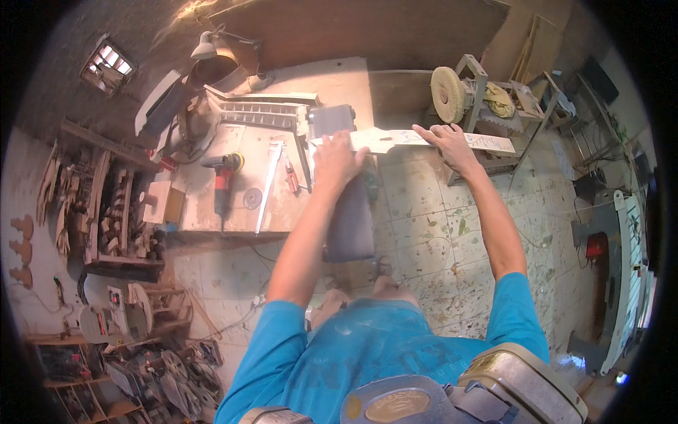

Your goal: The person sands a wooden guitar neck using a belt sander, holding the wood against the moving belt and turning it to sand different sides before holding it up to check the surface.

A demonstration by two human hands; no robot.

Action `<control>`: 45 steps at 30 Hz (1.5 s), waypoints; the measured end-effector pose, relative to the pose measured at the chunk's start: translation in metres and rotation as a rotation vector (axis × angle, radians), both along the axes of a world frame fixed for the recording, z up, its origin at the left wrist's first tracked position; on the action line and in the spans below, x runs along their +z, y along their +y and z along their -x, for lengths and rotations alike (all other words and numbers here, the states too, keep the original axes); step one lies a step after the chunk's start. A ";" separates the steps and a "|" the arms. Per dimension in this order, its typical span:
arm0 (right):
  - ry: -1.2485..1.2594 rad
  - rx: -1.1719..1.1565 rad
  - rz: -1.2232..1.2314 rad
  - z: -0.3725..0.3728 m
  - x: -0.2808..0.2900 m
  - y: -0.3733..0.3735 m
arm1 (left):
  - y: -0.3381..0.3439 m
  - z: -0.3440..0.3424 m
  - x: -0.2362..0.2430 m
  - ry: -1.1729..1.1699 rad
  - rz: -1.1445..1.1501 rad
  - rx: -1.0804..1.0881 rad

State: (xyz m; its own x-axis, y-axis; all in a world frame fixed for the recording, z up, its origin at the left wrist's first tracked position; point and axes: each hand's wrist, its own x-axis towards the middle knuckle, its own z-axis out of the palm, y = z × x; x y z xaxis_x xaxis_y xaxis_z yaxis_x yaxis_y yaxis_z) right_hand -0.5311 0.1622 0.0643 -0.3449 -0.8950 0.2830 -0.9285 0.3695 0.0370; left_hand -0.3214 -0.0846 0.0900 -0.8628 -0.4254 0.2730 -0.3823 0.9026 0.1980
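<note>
A long, flat, pale wooden piece (409, 138) with a shaped edge and pen marks stretches sideways across the top of the belt sander, whose grey belt (349, 226) runs toward me. My left hand (335, 161) is closed over the piece's left end, right above the belt. Farther right, my right hand (452, 147) grips it with the fingers over the far edge. Its right end sticks out past that hand. Whether the wood touches the belt is hidden under my left hand.
The workbench (194, 180) to the left bears a red angle sander (223, 184), a metal ruler (270, 185), a small red-handled tool (291, 177) and a slatted wooden frame (258, 113). A buffing wheel (448, 95) stands at the back right. Wood racks (106, 208) line the left wall.
</note>
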 end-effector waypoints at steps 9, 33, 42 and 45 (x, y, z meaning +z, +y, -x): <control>0.028 0.146 0.087 -0.026 -0.017 -0.039 | -0.039 -0.036 0.018 -0.184 -0.063 0.074; -1.844 0.035 0.093 -0.303 0.121 0.036 | -0.047 -0.194 0.099 1.051 -1.510 -0.555; -1.967 -0.081 0.194 -0.391 0.112 0.034 | -0.052 -0.234 0.085 0.950 -1.560 -0.600; -1.998 -0.078 0.208 -0.403 0.106 0.031 | -0.051 -0.240 0.083 0.959 -1.562 -0.614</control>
